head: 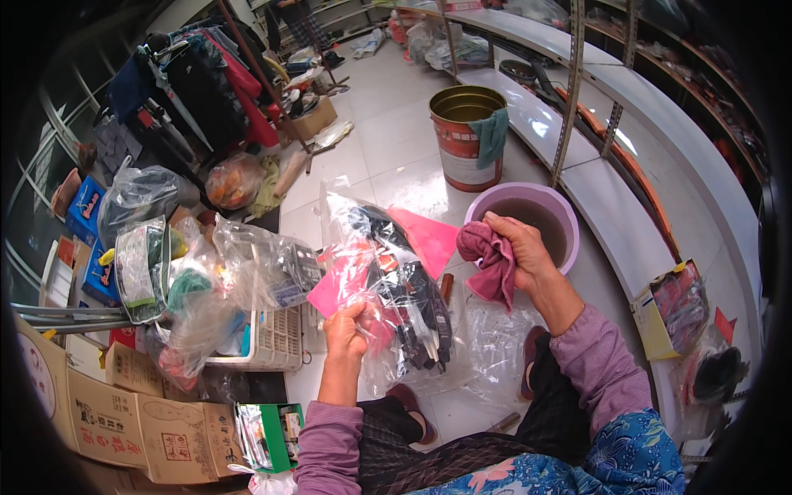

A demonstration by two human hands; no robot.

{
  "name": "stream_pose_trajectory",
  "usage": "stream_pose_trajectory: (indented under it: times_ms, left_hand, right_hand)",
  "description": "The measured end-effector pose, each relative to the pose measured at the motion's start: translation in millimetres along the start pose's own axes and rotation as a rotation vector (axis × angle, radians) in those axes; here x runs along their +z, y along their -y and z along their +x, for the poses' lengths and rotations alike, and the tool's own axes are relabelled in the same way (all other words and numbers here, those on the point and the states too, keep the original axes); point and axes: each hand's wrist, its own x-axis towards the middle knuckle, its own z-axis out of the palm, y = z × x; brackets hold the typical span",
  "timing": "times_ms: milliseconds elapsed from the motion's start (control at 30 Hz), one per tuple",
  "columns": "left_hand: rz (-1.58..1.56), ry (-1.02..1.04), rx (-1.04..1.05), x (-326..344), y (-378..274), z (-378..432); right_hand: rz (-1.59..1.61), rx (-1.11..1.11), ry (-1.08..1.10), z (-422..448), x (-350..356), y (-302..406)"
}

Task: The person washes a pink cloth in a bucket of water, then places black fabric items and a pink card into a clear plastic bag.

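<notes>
My left hand (pixel 346 337) grips the edge of a clear plastic bag (pixel 405 309) filled with dark packaged items. Pink sheets (pixel 427 238) show at the bag's sides. In my right hand (pixel 526 250) is a crumpled maroon cloth (pixel 489 260), its loose end hanging down. Just behind that hand stands a lilac plastic basin (pixel 572 238) of murky water. Another clear plastic sheet or bag (pixel 498 346) lies on the floor between my feet and the filled bag.
A red metal bucket (pixel 458 148) with a teal cloth (pixel 490 139) over its rim stands beyond the basin. Grey shelving (pixel 625 210) curves along the right. At left are a white plastic crate (pixel 275 337), cardboard boxes (pixel 173 439) and a clothes rack (pixel 204 93). Another person (pixel 297 25) stands far back.
</notes>
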Motion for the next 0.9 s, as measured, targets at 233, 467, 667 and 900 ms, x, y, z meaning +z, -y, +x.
stream_pose_trajectory:
  times_ms: [233,467,667,900]
  left_hand:
    - [0.009,0.047,0.009,-3.9,0.6,3.0]
    - [0.021,0.025,0.039,1.9,0.8,-2.9]
    - [0.056,-0.011,0.069,10.4,1.3,-13.7]
    - [0.072,0.0,0.064,6.9,1.4,-11.9]
  right_hand:
    - [-0.012,0.011,0.006,0.4,0.3,-0.5]
    - [-0.029,0.014,0.006,-1.2,0.3,0.8]
    - [-0.027,0.012,0.002,-4.3,4.7,1.3]
    - [-0.01,0.018,0.02,-2.4,1.8,-1.0]
